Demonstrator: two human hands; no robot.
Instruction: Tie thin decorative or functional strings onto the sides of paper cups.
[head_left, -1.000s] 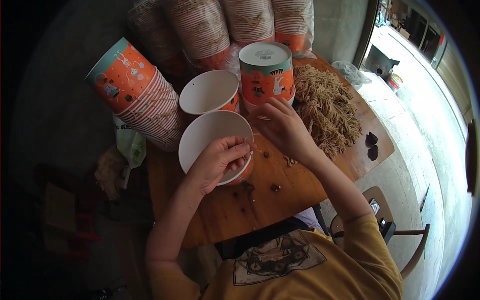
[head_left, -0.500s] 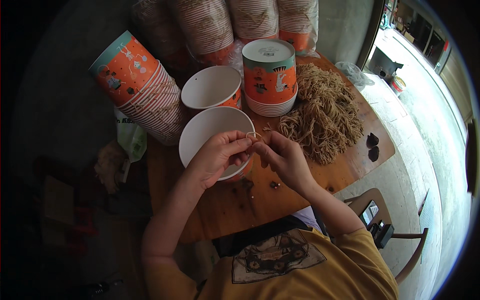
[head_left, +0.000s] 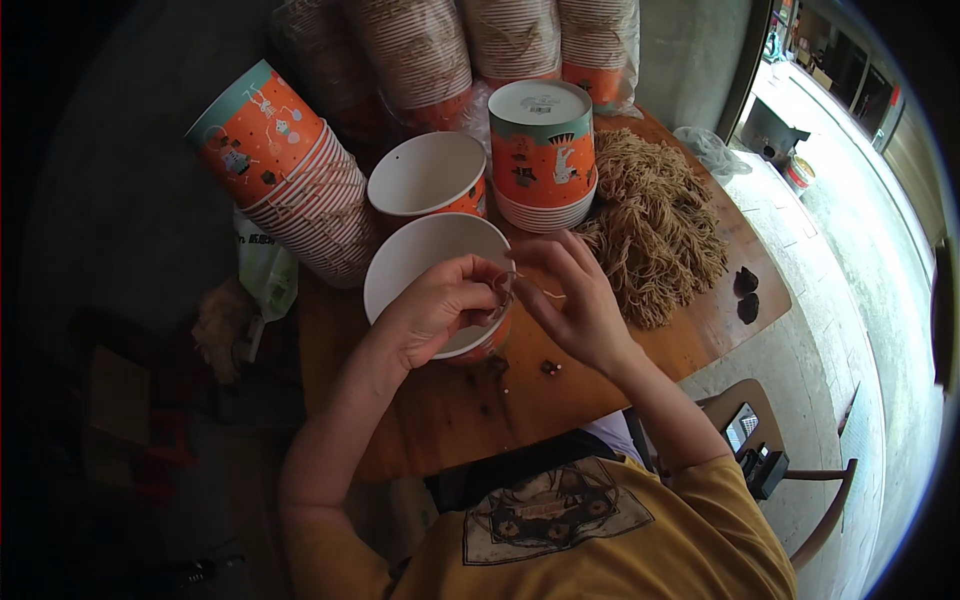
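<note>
Two hands are meeting over the near rim of a white paper bowl (head_left: 420,262) on the tabletop (head_left: 470,410). The left hand (head_left: 440,305) is curling its fingers closed, the right hand (head_left: 570,300) is pinching a thin pale string (head_left: 540,292) between them. The string's far end is hard to make out beside the pile of tan strings (head_left: 655,230).

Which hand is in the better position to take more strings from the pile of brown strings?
Right, probably. The right hand is beside the string pile, on the same side of the table. The left hand is over the open white bucket, farther away.
</note>
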